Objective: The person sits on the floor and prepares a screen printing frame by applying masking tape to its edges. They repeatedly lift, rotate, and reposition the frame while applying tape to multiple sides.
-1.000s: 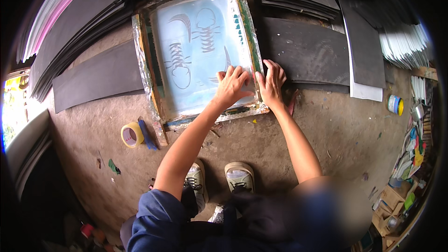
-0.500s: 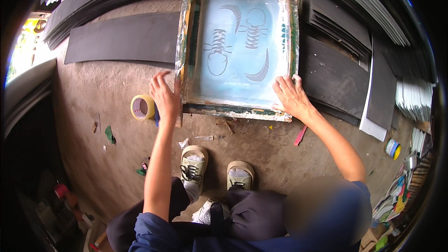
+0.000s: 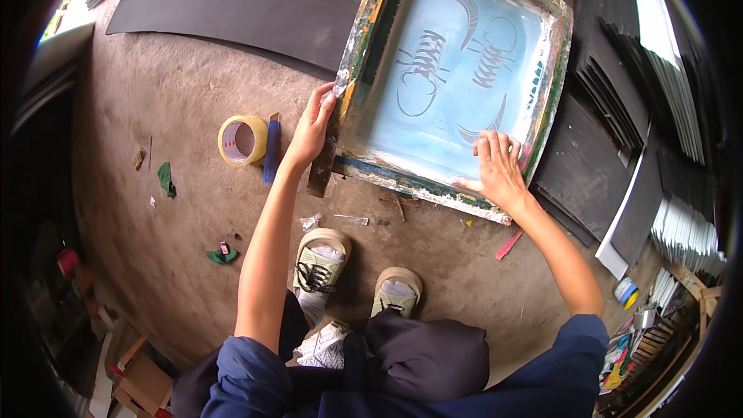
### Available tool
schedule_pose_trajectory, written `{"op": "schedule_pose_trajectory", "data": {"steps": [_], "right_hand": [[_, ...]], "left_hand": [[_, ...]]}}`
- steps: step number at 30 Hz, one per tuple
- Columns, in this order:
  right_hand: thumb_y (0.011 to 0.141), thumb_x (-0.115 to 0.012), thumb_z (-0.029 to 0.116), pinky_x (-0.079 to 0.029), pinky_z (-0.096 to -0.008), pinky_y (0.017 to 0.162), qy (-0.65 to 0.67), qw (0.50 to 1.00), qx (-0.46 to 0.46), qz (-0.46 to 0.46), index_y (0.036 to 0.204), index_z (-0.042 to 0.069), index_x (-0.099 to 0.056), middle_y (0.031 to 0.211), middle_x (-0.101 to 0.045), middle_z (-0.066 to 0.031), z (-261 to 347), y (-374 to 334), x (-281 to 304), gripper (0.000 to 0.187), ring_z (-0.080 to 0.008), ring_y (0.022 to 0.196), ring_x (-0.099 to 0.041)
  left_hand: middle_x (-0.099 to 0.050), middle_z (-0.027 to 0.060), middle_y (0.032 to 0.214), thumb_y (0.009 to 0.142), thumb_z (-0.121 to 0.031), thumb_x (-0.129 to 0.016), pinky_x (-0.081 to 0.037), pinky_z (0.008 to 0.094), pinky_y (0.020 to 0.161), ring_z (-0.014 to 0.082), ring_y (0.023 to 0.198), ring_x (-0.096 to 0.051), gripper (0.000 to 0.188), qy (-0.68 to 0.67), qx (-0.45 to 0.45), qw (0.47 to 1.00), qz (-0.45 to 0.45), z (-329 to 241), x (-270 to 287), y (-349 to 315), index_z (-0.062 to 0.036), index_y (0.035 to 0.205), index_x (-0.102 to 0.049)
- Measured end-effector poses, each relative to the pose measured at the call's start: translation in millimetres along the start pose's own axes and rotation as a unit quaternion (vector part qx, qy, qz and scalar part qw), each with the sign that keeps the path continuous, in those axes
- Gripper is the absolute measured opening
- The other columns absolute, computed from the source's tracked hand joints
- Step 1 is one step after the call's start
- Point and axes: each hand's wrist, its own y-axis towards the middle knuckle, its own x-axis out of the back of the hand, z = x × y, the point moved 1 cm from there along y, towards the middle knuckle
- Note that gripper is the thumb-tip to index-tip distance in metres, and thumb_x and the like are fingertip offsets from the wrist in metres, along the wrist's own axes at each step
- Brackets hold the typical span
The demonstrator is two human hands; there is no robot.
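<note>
A screen-printing frame (image 3: 447, 200) lies tilted on the floor ahead of me, its wooden rim crusted with paint. Its pale blue mesh (image 3: 457, 54) carries dark, curved, insect-like designs. My left hand (image 3: 311, 130) is closed on the frame's left rail, fingers at the outer edge. Over the lower right corner rests my right hand (image 3: 501, 173), its fingers bent on the mesh and its thumb stretched apart. A brown strip (image 3: 320, 174) shows beneath the left rail, mostly hidden.
A yellowish tape roll (image 3: 234, 141) and a blue strip (image 3: 272, 151) lie left of my left hand. Black sheets (image 3: 232, 4) lie at the far left, with more stacked sheets (image 3: 592, 159) at right. A small round container (image 3: 625, 292) stands at lower right.
My left hand has closed on the frame's left rail, having been beside it. The view has swung, so the frame appears farther right and tilted. The right hand stays at the lower right corner.
</note>
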Motion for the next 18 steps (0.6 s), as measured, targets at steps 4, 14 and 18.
{"op": "schedule_pose_trajectory", "data": {"steps": [4,14,18], "right_hand": [[0.056,-0.078,0.042,-0.026,-0.0432,0.087,0.013,1.0,-0.001,0.004,0.097,0.004,-0.042,0.105,-0.037,-0.0125,6.3,15.4,-12.6,0.066,-0.0276,0.102,-0.035],[0.055,-0.073,0.057,-0.028,-0.0418,0.08,0.012,0.995,0.027,-0.092,0.098,0.007,-0.043,0.099,-0.035,-0.0092,48.3,66.4,-46.5,0.072,-0.0252,0.094,-0.035],[0.051,-0.076,0.055,-0.027,-0.0416,0.08,0.023,0.991,0.045,-0.123,0.096,0.009,-0.039,0.1,-0.034,-0.0087,77.8,102.8,-56.1,0.074,-0.0248,0.095,-0.034]], "left_hand": [[-0.052,0.0103,0.108,0.097,-0.029,-0.035,-0.035,0.0275,0.091,0.0143,0.103,-0.046,0.036,-0.008,0.005,1.0,0.004,4.0,0.5,1.3,-0.0085,0.126,-0.038],[-0.052,0.0107,0.107,0.097,-0.03,-0.035,-0.035,0.028,0.091,0.0147,0.101,-0.047,0.036,-0.031,-0.012,0.999,0.005,9.3,-1.0,2.8,-0.0079,0.125,-0.038],[-0.052,0.0109,0.105,0.097,-0.03,-0.036,-0.037,0.028,0.088,0.014,0.098,-0.047,0.035,-0.059,-0.003,0.998,0.013,11.1,-0.9,3.2,-0.008,0.125,-0.038]]}}
